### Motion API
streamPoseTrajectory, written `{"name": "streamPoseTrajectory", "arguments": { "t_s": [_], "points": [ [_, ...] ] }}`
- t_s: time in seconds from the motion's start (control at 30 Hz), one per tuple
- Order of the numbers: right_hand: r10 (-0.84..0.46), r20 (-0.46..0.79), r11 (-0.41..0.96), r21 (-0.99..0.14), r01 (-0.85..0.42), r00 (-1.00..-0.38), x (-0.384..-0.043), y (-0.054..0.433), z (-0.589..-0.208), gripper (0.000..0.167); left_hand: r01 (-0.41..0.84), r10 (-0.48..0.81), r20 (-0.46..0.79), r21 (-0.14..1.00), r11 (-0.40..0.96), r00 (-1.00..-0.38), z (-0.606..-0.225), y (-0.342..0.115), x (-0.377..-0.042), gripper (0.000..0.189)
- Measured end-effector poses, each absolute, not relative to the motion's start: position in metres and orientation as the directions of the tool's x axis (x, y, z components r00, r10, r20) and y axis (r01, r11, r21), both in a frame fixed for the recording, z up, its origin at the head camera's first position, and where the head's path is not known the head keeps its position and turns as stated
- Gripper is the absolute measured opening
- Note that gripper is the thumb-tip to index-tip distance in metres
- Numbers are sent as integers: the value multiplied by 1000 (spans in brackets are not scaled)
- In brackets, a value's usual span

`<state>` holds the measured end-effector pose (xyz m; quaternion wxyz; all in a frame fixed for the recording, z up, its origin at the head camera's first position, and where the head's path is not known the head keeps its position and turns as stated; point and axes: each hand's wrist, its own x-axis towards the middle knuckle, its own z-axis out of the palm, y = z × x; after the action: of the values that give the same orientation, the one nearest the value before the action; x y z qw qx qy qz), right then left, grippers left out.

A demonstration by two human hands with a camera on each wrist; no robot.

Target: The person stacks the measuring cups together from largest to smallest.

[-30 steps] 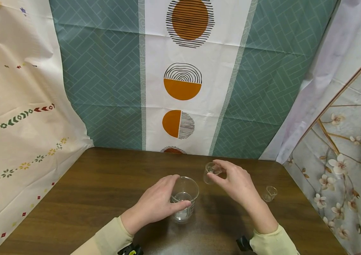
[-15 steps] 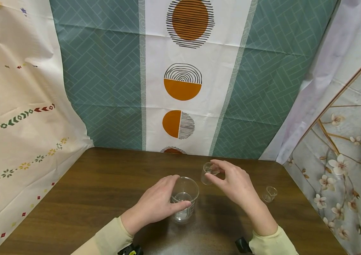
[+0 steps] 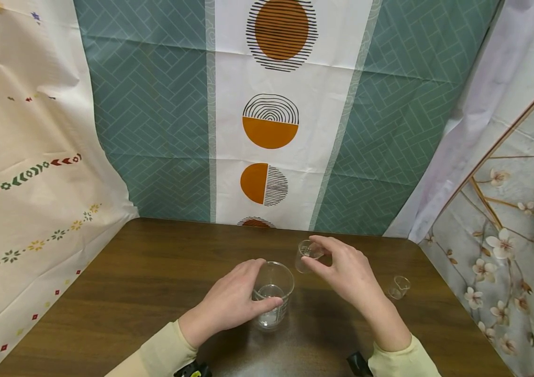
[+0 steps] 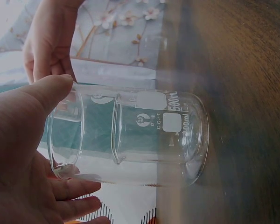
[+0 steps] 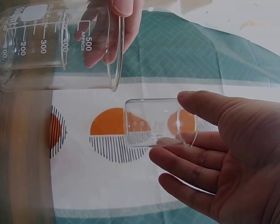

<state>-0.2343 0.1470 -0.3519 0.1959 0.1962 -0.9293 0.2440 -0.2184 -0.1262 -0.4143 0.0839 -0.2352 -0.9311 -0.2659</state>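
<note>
A large glass beaker (image 3: 284,306) marked 500 ml stands upright on the table, and my left hand (image 3: 231,296) grips it near the rim, thumb on the near side. Nested inside it is a smaller beaker (image 4: 144,144), marked 100 ml and resting at its bottom. My right hand (image 3: 349,267) pinches a small graduated beaker (image 5: 151,123) by the rim between thumb and fingers. That beaker is upright, raised above the table, to the right of and slightly behind the large one. Its far side is partly covered by my fingers.
Another tiny beaker (image 3: 399,287) with a spout stands on the right part of the brown wooden table (image 3: 177,256). A green and white patterned cloth (image 3: 154,131) hangs behind the table's back edge. A flowered cloth (image 3: 507,272) hangs along the right side.
My right hand has drifted a little to the left with the small beaker, closer to the large one. The left hand and the large beaker have stayed put.
</note>
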Motion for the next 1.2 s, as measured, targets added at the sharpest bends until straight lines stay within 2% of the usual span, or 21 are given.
{"name": "streamPoseTrajectory", "arguments": {
  "t_s": [1.2],
  "points": [
    [-345,494,741,-378,-554,-798,-220,128,-351,47,481,398,271,460,746,-877,-412,-127,-218,88]
  ]
}}
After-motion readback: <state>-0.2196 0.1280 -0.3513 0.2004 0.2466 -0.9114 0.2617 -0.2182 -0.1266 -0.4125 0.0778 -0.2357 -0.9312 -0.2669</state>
